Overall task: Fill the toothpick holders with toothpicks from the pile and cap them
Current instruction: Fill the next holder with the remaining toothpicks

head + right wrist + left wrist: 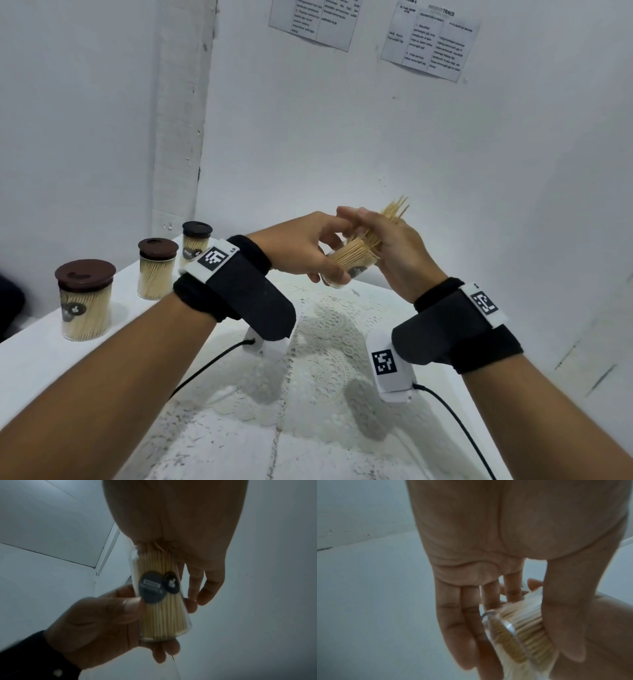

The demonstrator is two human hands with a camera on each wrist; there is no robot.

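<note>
White table (41, 363), three capped holders (85, 301)

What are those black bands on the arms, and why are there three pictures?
The bands hold small cameras. One picture comes from a camera on the person's head, the others from each wrist. The left hand holds a clear plastic toothpick holder, tilted and uncapped. The right hand grips a bundle of thin wooden toothpicks at its mouth. On the white table stand three filled holders with brown caps.
</note>
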